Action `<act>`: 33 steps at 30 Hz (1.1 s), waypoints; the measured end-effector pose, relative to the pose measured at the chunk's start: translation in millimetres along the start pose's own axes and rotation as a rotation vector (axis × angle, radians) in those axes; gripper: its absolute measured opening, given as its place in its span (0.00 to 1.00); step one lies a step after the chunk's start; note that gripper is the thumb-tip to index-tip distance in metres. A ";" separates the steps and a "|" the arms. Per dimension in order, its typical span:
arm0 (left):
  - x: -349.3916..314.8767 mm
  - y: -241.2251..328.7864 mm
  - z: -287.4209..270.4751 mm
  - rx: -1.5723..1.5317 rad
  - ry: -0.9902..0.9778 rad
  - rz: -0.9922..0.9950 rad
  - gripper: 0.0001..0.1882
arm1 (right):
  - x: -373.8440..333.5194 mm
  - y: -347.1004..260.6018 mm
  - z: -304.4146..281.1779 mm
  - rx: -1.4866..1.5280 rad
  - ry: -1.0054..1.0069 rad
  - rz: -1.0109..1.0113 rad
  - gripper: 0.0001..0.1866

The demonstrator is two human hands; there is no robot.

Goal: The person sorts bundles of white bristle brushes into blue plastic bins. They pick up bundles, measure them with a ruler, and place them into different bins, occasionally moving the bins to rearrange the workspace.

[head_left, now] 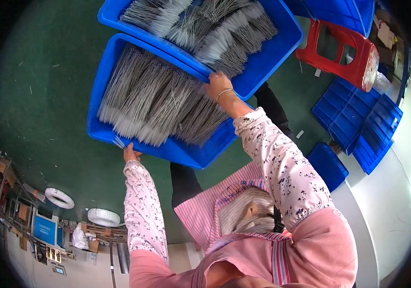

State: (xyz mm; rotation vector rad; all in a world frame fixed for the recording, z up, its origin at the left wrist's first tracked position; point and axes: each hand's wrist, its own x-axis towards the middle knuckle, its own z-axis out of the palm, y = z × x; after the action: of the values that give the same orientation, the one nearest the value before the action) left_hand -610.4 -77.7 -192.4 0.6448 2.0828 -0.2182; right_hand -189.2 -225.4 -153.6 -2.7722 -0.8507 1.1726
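Brushes (150,96) with wire stems and pale tips lie packed in the near blue bin (167,154), between the two grips, most of them slanting the same way with tips toward the left grip. That left hand (131,152) is at the bin's near rim, with a few thin white-tipped pieces (118,142) jutting just beside its fingers; I cannot tell whether it pinches these or the rim. The right hand (219,86) has its fingers curled over the opposite rim, where the far blue bin (282,48) sits alongside. Judging by these contents, the near bin looks largely filled and mostly ordered, only its corner below the right grip showing bare blue. Beyond the right grip, the far bin's bundles (234,38) cross in several directions, so they seem less evenly arranged, and its outer end is bare. Whether either load counts as complete cannot be told. A red stool (364,57) lies farther right of that grip.
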 end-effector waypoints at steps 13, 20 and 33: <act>-54.7 -10.3 2.8 0.236 0.395 0.109 0.24 | 1.2 68.4 -55.6 0.143 0.595 -0.255 0.09; -153.9 -18.8 54.6 0.101 0.271 0.281 0.20 | 152.0 141.4 -66.6 -0.069 0.450 0.292 0.11; -311.9 70.0 161.6 -0.634 -0.692 -0.061 0.15 | 161.2 195.3 -59.0 0.369 0.471 0.102 0.12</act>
State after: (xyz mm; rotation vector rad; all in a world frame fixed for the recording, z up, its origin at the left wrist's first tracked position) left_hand -317.6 -194.0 -21.9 0.0854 1.3807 0.1707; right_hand 35.4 -301.9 -260.0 -2.6256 -0.4041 0.5610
